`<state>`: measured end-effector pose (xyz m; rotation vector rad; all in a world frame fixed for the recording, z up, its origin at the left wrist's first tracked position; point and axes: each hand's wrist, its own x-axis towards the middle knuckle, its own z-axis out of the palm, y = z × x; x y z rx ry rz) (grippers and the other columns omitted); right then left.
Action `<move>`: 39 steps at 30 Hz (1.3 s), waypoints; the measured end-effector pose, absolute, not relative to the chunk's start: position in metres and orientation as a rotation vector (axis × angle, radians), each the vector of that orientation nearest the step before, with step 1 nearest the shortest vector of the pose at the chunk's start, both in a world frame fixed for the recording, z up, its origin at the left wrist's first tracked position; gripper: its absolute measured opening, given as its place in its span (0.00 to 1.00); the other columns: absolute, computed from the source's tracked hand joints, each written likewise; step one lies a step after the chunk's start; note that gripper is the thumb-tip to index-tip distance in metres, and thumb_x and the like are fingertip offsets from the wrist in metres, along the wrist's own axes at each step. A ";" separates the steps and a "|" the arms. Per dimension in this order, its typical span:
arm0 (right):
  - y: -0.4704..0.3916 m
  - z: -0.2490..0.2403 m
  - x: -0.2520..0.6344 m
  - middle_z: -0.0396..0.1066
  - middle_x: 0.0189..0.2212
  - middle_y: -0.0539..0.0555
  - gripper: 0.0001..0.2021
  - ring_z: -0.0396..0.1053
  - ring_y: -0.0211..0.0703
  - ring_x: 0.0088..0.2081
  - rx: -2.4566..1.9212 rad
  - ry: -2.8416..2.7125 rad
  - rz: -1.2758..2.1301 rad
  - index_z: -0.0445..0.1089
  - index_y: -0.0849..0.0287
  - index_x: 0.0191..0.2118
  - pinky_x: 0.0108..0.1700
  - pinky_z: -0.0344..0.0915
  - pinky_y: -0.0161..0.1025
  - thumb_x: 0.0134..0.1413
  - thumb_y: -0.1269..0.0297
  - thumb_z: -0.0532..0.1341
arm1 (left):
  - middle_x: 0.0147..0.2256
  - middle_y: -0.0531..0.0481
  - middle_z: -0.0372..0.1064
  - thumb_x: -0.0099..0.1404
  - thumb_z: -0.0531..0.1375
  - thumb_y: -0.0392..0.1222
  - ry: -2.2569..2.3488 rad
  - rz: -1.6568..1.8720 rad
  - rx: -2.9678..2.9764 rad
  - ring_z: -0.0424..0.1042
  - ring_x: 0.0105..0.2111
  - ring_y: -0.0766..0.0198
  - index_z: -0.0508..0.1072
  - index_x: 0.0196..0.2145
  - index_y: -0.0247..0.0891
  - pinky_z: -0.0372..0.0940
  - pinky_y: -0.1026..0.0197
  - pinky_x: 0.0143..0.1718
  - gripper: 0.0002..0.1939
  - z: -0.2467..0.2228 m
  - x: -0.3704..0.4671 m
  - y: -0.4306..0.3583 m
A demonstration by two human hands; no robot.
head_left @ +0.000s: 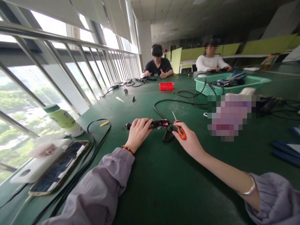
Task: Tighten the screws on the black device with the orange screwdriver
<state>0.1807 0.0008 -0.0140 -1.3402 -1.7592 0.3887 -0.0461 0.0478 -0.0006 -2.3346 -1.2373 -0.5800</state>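
My left hand (pixel 138 132) is closed over a long black device (pixel 157 125) lying across the table in front of me. At its right end some red and metallic inner parts seem to show, and a black curved piece (pixel 167 135) is just below that end. Between the fingers of my right hand (pixel 189 140) is a screwdriver (pixel 181 131) with an orange and black handle. Its thin shaft points up and away, clear of the device. My right fingertips are close to the device's right end; whether they touch it I cannot tell.
A green basket (pixel 255 82) with cables and tools stands back right, a red tray (pixel 166 86) further back. Black cables (pixel 161 101) cross the table. Left are a phone (pixel 59 167) and a bottle (pixel 63 120); right, blue-handled tools (pixel 284 151). Two people sit at the far side.
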 end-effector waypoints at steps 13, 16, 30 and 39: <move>0.010 -0.019 0.190 0.68 0.40 0.56 0.15 0.68 0.45 0.41 -1.409 -1.867 0.330 0.63 0.57 0.46 0.45 0.65 0.45 0.51 0.65 0.55 | 0.47 0.47 0.69 0.69 0.44 0.47 -1.395 -0.703 -2.508 0.66 0.46 0.61 0.66 0.50 0.39 0.56 0.57 0.51 0.18 -0.007 -0.028 0.056; 0.010 -0.022 0.191 0.67 0.40 0.56 0.15 0.68 0.45 0.40 -1.401 -1.900 0.306 0.63 0.56 0.46 0.44 0.65 0.45 0.50 0.67 0.56 | 0.49 0.46 0.67 0.68 0.44 0.42 -1.534 -0.779 -2.338 0.65 0.47 0.61 0.66 0.49 0.38 0.57 0.57 0.51 0.17 -0.006 -0.038 0.053; 0.008 -0.024 0.201 0.68 0.43 0.56 0.14 0.68 0.47 0.42 -1.372 -2.024 0.261 0.64 0.53 0.45 0.44 0.65 0.44 0.50 0.64 0.57 | 0.53 0.46 0.64 0.62 0.47 0.32 -2.062 -0.434 -2.024 0.63 0.51 0.55 0.65 0.54 0.37 0.61 0.56 0.50 0.24 -0.011 -0.142 0.037; 0.006 -0.026 0.204 0.68 0.42 0.55 0.13 0.69 0.46 0.41 -1.363 -2.045 0.242 0.64 0.52 0.44 0.41 0.66 0.42 0.51 0.63 0.57 | 0.46 0.44 0.68 0.64 0.47 0.35 -1.943 -0.356 -2.087 0.65 0.47 0.58 0.72 0.46 0.38 0.62 0.61 0.48 0.18 -0.009 -0.133 0.033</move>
